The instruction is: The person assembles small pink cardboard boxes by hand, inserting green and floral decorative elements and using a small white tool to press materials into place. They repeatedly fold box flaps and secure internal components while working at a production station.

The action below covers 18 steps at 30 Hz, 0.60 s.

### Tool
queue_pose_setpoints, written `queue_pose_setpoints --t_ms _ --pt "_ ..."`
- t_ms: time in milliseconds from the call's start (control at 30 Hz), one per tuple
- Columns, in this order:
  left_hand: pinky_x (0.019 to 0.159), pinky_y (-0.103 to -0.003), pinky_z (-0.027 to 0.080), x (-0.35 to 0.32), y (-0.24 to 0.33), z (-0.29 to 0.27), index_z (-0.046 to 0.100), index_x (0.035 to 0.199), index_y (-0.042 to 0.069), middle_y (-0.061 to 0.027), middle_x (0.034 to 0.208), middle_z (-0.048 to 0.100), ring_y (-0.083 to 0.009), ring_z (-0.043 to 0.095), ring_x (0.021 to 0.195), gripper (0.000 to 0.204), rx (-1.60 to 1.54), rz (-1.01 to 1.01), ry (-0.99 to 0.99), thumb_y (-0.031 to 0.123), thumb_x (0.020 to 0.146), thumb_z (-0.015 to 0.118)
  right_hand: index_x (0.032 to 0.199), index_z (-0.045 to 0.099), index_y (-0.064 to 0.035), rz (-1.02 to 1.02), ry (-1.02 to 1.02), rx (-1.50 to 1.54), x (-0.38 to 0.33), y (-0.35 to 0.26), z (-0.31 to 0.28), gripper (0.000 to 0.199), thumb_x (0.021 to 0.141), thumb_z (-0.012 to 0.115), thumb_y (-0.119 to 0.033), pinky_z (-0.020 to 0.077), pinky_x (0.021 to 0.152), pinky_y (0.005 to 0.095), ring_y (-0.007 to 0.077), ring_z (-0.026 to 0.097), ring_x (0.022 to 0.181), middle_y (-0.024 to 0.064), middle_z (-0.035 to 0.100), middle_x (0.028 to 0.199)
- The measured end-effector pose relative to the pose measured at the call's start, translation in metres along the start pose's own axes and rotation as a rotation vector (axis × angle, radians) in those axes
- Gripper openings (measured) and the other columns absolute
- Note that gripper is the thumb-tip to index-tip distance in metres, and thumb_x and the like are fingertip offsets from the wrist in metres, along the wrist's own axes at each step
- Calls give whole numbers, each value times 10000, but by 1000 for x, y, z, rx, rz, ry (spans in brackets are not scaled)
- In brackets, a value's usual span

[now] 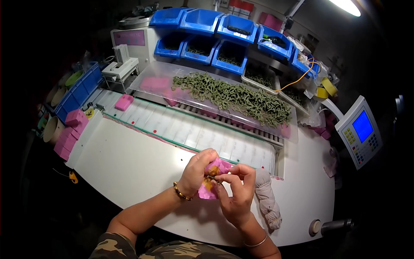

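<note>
My left hand (195, 173) is closed around a crumpled pink packet (222, 165) above the front part of the white table. The packet lies opened, with yellowish-brown patches on its inner side. Reaching in from the right, my right hand (238, 190) has thumb and index finger pinched at the packet's middle. Something small and dark shows at those fingertips, too small to name. Beyond both hands, a clear plastic tray (148, 91) bears a long heap of curled green dried pieces (233, 97).
A white slatted conveyor (185, 131) crosses the table (129, 159) beyond my hands. A rolled grey cloth (267, 200) lies right of my right hand. Blue bins (200, 21) stand in rows behind. Pink blocks (69, 138) are stacked left; a control panel (361, 129) stands right.
</note>
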<state>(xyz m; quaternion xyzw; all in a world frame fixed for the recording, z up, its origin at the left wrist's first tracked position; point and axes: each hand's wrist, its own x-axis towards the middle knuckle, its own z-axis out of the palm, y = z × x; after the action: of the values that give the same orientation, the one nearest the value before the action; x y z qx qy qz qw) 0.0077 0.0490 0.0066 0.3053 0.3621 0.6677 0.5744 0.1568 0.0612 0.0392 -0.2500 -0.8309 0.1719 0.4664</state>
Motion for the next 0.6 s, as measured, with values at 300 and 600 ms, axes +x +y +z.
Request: queue_pose_setpoints --t_ms 300,600 --pt "613 -312 516 4 2 -8 533 998 45 -115 820 595 -200 612 669 428 -62 -31 13 461 1028 438 922 678 -80 -106 218 -79 -4 0 -15 264 704 819 -31 441 745 325 233 522 877 90 532 974" --pt "763 -256 525 -9 5 14 576 1139 6 -50 1045 602 -96 610 856 227 266 32 -241 15 919 631 973 646 -24 582 56 728 -2 30 -18 83 896 663 3 450 760 217 94 507 934 46 487 1089"
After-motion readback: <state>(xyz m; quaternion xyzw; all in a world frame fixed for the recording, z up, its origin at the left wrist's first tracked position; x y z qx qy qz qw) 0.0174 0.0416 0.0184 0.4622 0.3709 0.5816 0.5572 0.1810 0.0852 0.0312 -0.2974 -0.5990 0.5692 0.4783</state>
